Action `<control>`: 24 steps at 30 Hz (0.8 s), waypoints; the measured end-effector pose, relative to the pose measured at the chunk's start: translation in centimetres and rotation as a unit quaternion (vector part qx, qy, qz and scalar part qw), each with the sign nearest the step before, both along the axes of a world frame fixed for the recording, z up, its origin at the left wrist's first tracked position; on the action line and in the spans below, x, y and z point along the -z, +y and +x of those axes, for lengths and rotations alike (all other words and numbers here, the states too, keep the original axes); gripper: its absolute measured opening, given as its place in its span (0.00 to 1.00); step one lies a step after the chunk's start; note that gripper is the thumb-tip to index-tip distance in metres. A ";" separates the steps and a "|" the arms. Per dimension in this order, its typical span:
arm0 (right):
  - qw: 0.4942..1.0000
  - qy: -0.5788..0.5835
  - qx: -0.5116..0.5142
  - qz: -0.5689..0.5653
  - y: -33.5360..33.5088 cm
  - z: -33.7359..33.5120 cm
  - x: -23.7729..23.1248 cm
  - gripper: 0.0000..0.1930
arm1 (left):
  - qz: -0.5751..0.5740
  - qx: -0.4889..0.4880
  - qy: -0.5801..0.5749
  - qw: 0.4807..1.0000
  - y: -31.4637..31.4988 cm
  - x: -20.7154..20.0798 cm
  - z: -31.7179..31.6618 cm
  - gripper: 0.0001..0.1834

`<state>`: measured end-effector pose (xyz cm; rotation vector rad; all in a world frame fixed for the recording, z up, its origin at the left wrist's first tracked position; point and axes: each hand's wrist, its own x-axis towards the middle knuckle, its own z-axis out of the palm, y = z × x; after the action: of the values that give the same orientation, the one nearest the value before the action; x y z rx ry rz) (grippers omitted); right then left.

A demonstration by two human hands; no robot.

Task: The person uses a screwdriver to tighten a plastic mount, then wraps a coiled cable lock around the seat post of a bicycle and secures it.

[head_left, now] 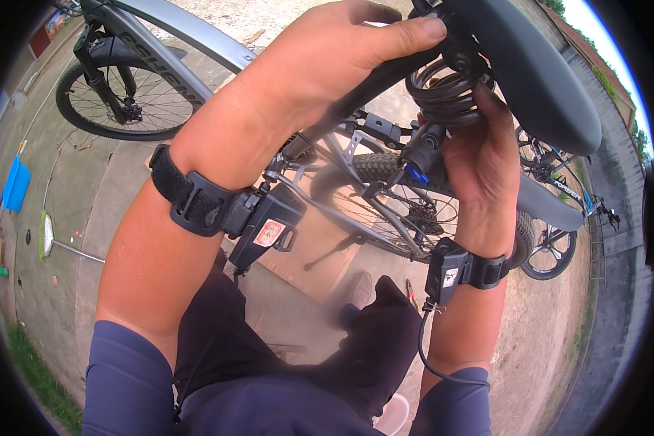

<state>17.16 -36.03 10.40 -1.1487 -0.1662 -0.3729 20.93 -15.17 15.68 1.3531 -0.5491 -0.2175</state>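
A black bicycle saddle [538, 80] fills the upper right, close to me. Beneath it a dark seat post [374, 86] slants down to the grey frame. My left hand [341, 43] is closed round the post's upper end, thumb stretched toward the saddle clamp; its other fingers are mostly hidden. Under the saddle hangs a coiled dark cable lock [447, 94]. My right hand [483, 149] holds the coils from the right, fingers curled behind and partly out of sight. Next to the palm is the lock's black cylinder body [423, 151], with a blue-headed key [416, 174] at its lower end.
The bike's rear wheel [385, 171] stands over a flat cardboard piece [316, 261]. Another grey bicycle [152, 58] is at upper left, and a further one [559, 196] at right by a wall [610, 189]. Red-handled pliers [412, 294] lie near my feet. A blue dustpan [16, 183] is far left.
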 end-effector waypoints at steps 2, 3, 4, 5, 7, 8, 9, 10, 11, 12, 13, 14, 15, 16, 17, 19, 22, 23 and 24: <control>1.000 -0.004 -0.010 -0.004 1.1 -0.1 0.0 0.19 | 0.013 0.005 -0.087 0.996 0.5 2.3 1.5 0.29; 1.000 0.000 -0.011 -0.010 1.0 -0.2 0.2 0.19 | 0.025 -0.017 -0.122 0.992 0.0 3.6 2.1 0.28; 1.000 0.003 -0.012 -0.016 1.0 -0.3 0.4 0.19 | 0.036 -0.039 -0.156 0.986 -0.3 4.6 2.7 0.28; 1.000 0.006 -0.012 -0.021 0.9 -0.6 0.5 0.19 | 0.082 -0.077 -0.180 0.977 -0.2 5.1 3.0 0.22; 1.000 0.024 0.005 -0.016 0.7 -0.9 0.6 0.18 | 0.098 -0.117 -0.282 0.947 -0.1 6.3 3.6 0.19; 0.999 0.032 0.013 -0.013 0.7 -1.0 0.6 0.18 | 0.106 -0.136 -0.333 0.927 0.0 6.5 3.6 0.17; 0.999 0.035 0.006 -0.014 0.7 -1.1 0.6 0.18 | 0.121 -0.143 -0.349 0.918 0.2 6.6 3.6 0.16; 0.999 0.038 -0.001 -0.014 0.9 -1.2 0.6 0.17 | 0.135 -0.149 -0.364 0.909 0.4 6.7 3.4 0.15; 0.999 0.041 -0.008 -0.015 1.0 -1.2 0.5 0.17 | 0.150 -0.155 -0.380 0.899 0.6 6.7 3.2 0.15; 0.999 0.042 -0.002 -0.014 1.2 -1.2 0.5 0.17 | 0.154 -0.158 -0.379 0.898 0.8 6.7 2.9 0.15; 0.999 0.043 0.005 -0.014 1.4 -1.3 0.5 0.16 | 0.157 -0.161 -0.379 0.898 1.0 6.6 2.6 0.14; 0.999 0.044 0.011 -0.013 1.5 -1.4 0.5 0.16 | 0.161 -0.164 -0.378 0.897 1.1 6.5 2.3 0.14; 0.999 0.046 0.010 -0.013 1.6 -1.5 0.5 0.16 | 0.158 -0.171 -0.383 0.894 1.3 6.5 2.1 0.14; 0.999 0.048 0.008 -0.012 1.6 -1.6 0.6 0.16 | 0.154 -0.178 -0.387 0.891 1.4 6.5 1.9 0.14; 0.999 0.050 0.006 -0.012 1.6 -1.5 0.7 0.16 | 0.151 -0.186 -0.391 0.888 1.5 6.5 1.8 0.13; 0.998 0.054 -0.014 -0.009 1.7 -1.5 0.8 0.16 | 0.142 -0.177 -0.392 0.892 1.5 6.5 1.8 0.13; 0.998 0.056 -0.006 -0.021 1.1 -1.5 1.4 0.18 | 0.141 -0.166 -0.385 0.897 0.8 6.5 1.8 0.13; 0.998 0.057 0.000 -0.027 1.1 -1.4 1.5 0.19 | 0.145 -0.165 -0.382 0.898 0.7 6.5 1.8 0.13; 0.998 0.055 0.014 -0.039 1.3 -1.5 1.4 0.20 | 0.153 -0.168 -0.379 0.897 0.6 6.5 1.9 0.14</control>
<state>15.65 -34.78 8.98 -1.2459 -0.0688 -0.3282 22.81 -14.53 9.16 1.8106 -0.9368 0.5610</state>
